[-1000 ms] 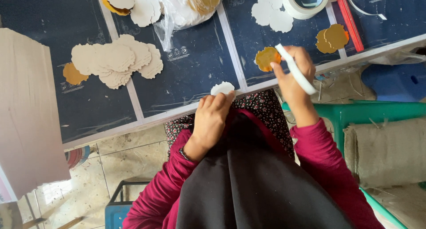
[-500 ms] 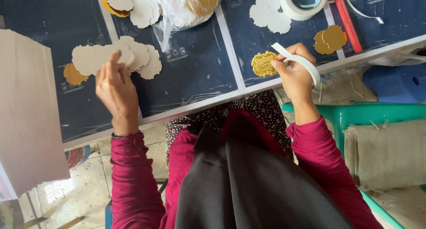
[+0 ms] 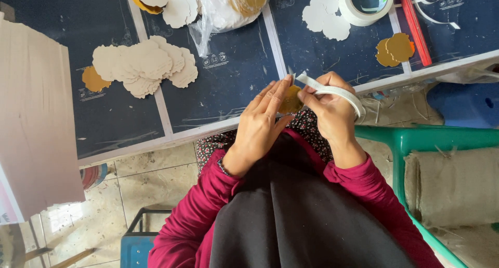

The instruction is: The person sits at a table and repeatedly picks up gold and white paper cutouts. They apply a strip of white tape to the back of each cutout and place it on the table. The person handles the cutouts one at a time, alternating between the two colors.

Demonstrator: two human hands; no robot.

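— Since half a second ago the left hand (image 3: 262, 123) has come back from the pile of pale scalloped cut-outs (image 3: 143, 65) and now meets the right hand (image 3: 332, 112) at the edge of the dark blue table (image 3: 228, 86).

— What's each one gripping?

— Left fingers lie flat against a gold scalloped disc (image 3: 292, 99), pinning it between the two hands. Right hand is closed around a loop of white tape strip (image 3: 332, 90), its free end pinched right above the disc.

— So what does the change mean?

— I'd judge tape and disc are being brought together; they touch or nearly so.

— And around the disc?

— Up and right of it, a white tape roll (image 3: 364, 3), white cut-outs (image 3: 325, 16) beside that roll, and a gold pair (image 3: 395, 49) near a red stick (image 3: 414, 24). Straight up, a clear plastic bag (image 3: 228, 8) of more discs. Small white printed marks sit on the table left of the disc.
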